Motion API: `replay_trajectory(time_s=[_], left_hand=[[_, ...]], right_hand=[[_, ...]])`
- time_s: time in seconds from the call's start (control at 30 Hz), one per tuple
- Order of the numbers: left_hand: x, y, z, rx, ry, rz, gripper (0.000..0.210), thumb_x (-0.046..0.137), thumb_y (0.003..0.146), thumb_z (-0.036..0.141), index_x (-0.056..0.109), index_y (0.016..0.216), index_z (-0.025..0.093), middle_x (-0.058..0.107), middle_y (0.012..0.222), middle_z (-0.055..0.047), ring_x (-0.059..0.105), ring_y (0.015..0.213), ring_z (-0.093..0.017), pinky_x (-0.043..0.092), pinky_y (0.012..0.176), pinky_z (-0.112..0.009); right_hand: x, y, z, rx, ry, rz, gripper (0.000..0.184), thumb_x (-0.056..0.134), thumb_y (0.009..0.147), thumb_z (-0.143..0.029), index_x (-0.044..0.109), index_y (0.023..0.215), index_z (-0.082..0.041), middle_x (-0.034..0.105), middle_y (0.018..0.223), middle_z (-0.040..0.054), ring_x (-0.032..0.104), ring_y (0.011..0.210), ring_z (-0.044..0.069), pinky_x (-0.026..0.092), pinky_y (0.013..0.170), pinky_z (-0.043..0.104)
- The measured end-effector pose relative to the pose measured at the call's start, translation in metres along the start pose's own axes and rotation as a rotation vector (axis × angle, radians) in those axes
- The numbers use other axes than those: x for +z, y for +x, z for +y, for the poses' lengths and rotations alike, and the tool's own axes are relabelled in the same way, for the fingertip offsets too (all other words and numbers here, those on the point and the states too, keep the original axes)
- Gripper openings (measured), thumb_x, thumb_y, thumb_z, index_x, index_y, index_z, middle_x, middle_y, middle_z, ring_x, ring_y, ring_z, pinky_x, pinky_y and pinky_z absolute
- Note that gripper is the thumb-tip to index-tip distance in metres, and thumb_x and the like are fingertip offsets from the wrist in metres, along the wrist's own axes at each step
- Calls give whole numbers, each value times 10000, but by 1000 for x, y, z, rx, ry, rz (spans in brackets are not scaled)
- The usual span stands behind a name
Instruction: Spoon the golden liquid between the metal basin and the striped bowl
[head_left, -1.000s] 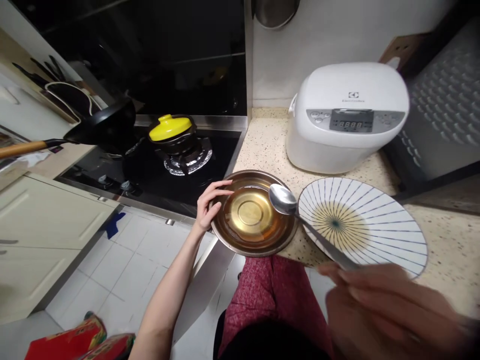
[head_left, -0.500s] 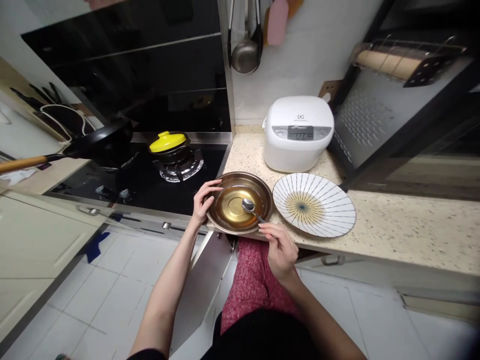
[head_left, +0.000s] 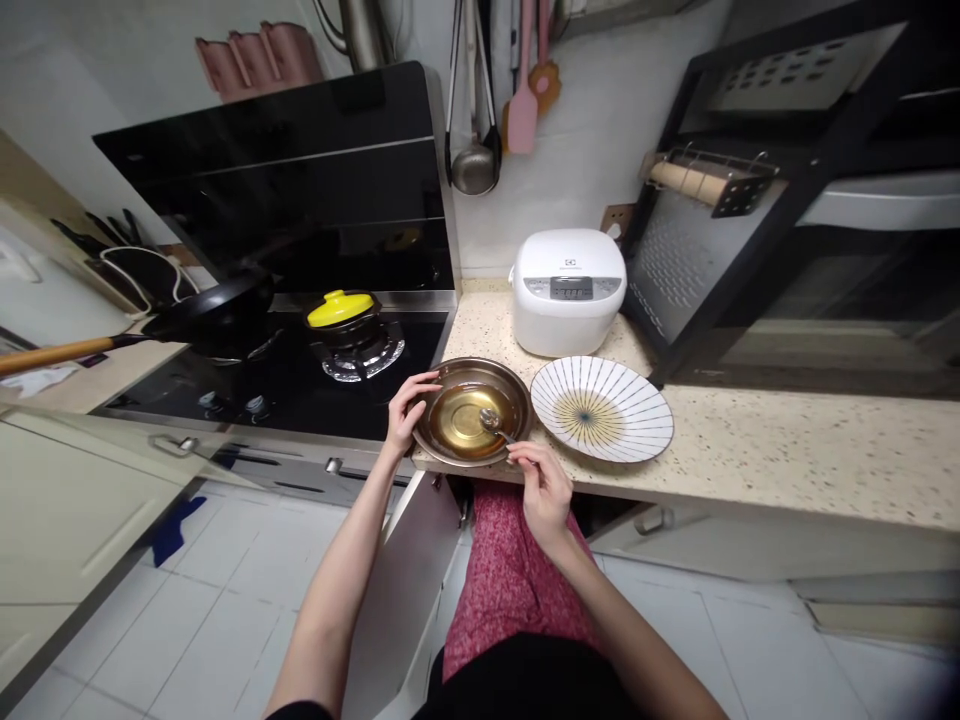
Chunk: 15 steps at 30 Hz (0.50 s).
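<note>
Gripping long silver metal spoon [head_left: 490,420] by handle in fingers of right hand [head_left: 546,490]. Pointing lengthwise leftward, away from front edge of table [head_left: 757,440], over round metal basin [head_left: 511,388] of amber liquid [head_left: 444,408] at front-left corner. Touching basin's left rim, farther from spoon, with spread left hand [head_left: 405,415]; grip unclear. Cannot confirm spoon-to-liquid contact.

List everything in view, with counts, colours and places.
Metal bowl: 1, silver, counter edge
Spoon: 1, silver, at bowl
Plate: 1, white striped, right of bowl
Rice cooker: 1, white, behind plate
Stove: 1, black, left of bowl
Lidded pot: 1, black, yellow lid, stove's right
Wok: 1, black, stove's left
Ladle: 1, silver, hanging, top centre
Spatula: 1, pink, beside ladle
Rack: 1, black, right
Unclear thing: 1, blue, lower left
Left hand: 1, on bowl rim
Right hand: 1, holding spoon
</note>
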<state>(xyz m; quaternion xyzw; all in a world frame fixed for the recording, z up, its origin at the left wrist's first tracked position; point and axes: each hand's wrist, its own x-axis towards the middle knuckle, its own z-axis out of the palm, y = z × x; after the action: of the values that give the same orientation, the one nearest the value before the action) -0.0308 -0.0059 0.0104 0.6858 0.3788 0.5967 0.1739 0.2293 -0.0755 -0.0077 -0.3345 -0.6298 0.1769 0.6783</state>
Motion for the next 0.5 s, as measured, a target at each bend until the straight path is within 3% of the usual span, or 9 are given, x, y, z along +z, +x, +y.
replay_trajectory(time_s=[0.5], left_hand=[[-2,-1,-4,-13,17,-1,447,568,978,551,793,1107,187,704,1339,-166,636,1279,-360,455,1131,-574]], right_hand=[[2,-9,8,47,7,67,244,513,1046,-189,697,889,-217,767,913,54,743,894,187,605,796,340]])
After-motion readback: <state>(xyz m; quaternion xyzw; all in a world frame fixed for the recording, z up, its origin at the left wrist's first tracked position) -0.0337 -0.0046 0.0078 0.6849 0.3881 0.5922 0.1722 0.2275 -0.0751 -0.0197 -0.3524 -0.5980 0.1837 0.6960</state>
